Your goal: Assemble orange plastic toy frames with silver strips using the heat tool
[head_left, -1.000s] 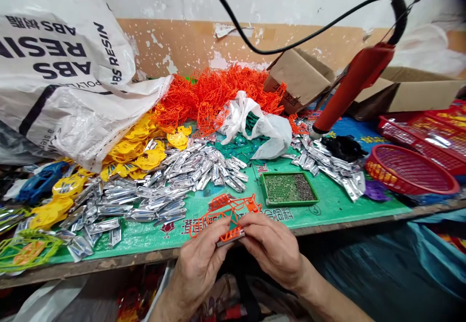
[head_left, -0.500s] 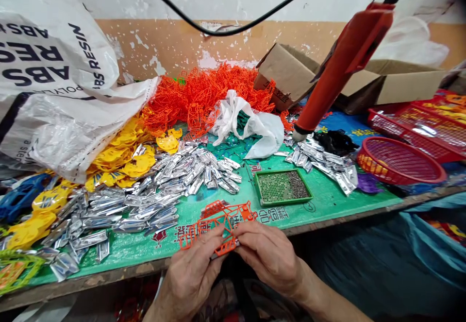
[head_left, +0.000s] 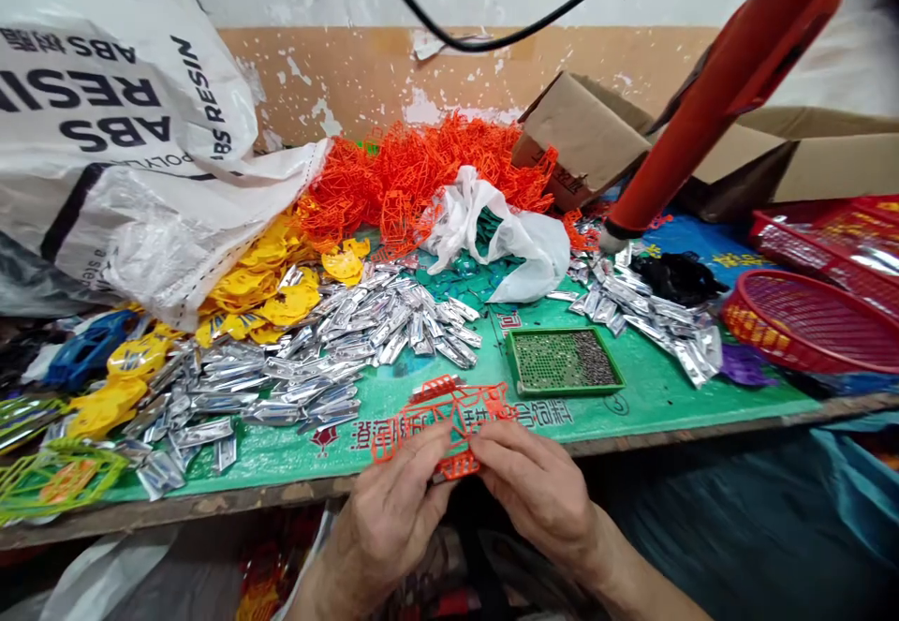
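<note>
An orange plastic lattice frame (head_left: 460,462) is held between my two hands at the table's front edge. My left hand (head_left: 397,499) pinches its left part, with the thumb below and the fingers on top. On the other side my right hand (head_left: 537,480) grips the frame near its middle, fingertips close to the left ones. A dark and silvery bit shows under the frame by my fingers, too small to make out. Just beyond the frame stands a green tray (head_left: 566,362) of small metal pieces. Silvery parts (head_left: 400,321) are heaped to the left of the tray.
Orange frames (head_left: 421,167) are piled at the back, beside a white plastic bag (head_left: 530,251). A red electric screwdriver (head_left: 723,101) hangs at the right. Yellow parts (head_left: 257,270) lie left, red baskets (head_left: 815,326) right, and cardboard boxes (head_left: 590,125) behind.
The view has turned slightly left, so the table and my hands appear farther right. Both hands keep hold of the orange frame, with little change in grip.
</note>
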Tool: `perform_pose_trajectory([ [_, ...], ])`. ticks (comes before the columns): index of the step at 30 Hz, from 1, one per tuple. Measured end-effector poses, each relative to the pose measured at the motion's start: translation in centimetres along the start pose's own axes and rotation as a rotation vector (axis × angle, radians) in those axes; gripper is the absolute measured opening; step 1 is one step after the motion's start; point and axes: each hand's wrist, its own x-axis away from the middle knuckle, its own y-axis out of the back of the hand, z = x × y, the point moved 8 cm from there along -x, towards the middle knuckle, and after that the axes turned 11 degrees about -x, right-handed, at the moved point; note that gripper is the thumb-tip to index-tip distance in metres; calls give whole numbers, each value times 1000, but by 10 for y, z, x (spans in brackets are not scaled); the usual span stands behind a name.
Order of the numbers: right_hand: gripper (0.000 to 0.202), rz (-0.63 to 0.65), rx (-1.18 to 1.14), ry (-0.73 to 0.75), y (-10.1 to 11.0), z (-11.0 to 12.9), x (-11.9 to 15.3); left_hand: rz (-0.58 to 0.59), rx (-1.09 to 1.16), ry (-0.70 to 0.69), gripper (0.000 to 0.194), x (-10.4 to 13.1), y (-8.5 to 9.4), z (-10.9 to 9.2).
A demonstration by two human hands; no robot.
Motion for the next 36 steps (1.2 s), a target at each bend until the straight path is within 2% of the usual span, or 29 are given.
perform_pose_trajectory([
  [4,28,-36,-1,0,5,-2,6,-107,71,144,46,8,5,4],
  [9,28,-59,-15,-5,8,-1,6,-92,134,107,32,8,6,-1],
  [17,27,-66,6,-38,4,-2,13,-85,47,76,17,8,10,-3],
  [24,30,-71,27,-34,1,0,11,-122,25,71,16,12,12,-1],
  [36,31,-38,76,-22,-3,-1,17,-109,91,88,25,11,11,-1],
])
